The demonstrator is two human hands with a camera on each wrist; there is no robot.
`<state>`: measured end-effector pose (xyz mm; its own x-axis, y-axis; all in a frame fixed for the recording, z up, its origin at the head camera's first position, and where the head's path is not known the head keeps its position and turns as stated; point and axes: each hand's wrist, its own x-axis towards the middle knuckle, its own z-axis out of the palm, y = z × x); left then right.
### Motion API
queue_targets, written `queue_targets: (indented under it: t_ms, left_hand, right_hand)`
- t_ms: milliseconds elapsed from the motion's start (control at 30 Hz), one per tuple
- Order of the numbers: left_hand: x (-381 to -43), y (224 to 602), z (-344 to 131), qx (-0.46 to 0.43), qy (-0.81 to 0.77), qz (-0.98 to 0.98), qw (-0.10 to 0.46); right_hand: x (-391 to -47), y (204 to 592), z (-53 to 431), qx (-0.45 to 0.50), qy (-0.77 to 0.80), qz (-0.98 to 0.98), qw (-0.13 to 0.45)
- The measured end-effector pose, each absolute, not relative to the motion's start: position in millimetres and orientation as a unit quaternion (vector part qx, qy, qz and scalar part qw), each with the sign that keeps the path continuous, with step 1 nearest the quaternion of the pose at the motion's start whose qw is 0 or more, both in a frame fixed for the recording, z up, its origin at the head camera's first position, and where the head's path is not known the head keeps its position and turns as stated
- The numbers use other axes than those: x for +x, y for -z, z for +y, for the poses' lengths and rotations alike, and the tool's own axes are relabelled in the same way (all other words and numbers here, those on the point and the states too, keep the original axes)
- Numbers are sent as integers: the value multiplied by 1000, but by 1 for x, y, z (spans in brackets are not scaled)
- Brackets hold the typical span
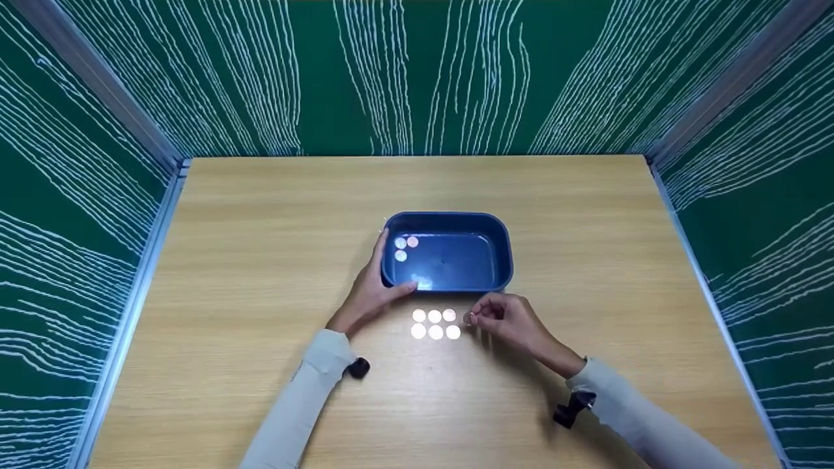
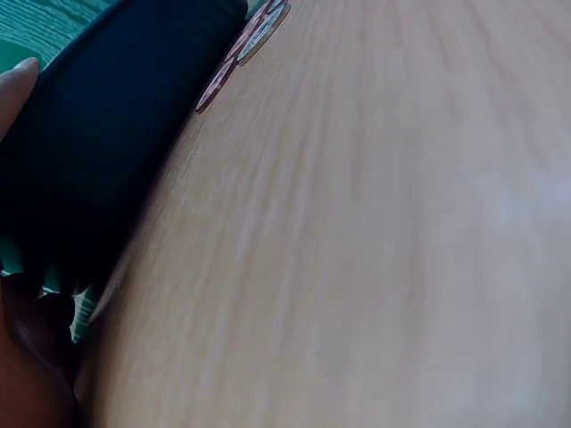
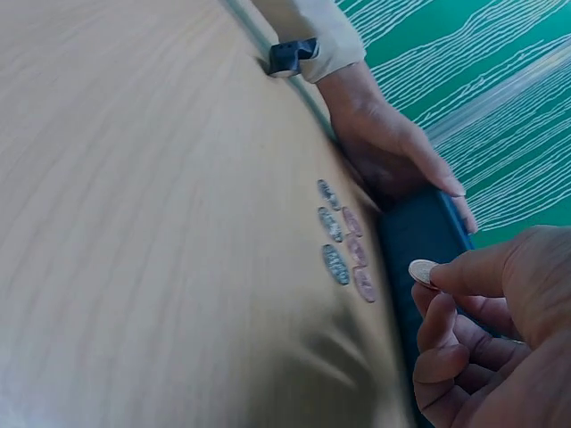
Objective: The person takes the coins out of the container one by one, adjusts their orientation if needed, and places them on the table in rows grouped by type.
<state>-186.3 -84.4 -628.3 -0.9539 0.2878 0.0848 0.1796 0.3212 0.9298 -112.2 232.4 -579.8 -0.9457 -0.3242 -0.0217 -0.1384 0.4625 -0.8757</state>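
Observation:
A dark blue plastic tray (image 1: 446,288) stands on the table, with three small round tokens (image 1: 401,256) at its left end. My left hand (image 1: 371,286) holds the tray's left front corner, thumb over the front rim and fingers along the left wall. Between thumb and index finger my right hand (image 1: 511,319) pinches one round token (image 3: 423,272), held above the table just in front of the tray. Several more tokens (image 1: 435,331) lie flat in two rows between the hands. In the right wrist view, some are pinkish, others grey with a pattern.
The light wooden table (image 1: 260,247) carries all of this. Green walls (image 1: 319,78) with wavy white lines enclose it at the back and sides, along metal edge rails (image 1: 124,312). Each wrist wears a small black device (image 1: 358,368).

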Motion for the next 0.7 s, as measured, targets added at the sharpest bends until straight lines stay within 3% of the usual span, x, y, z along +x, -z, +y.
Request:
queue_targets:
  t_ms: [233,700]
  left_hand:
    - [-186,627,-83,138,-568,809,55]
    - [-187,628,-86,140,-566,811,51]
  right_hand:
    - [-111,590,232,-115,514,843,110]
    - [-112,604,226,-95,496,860,74]
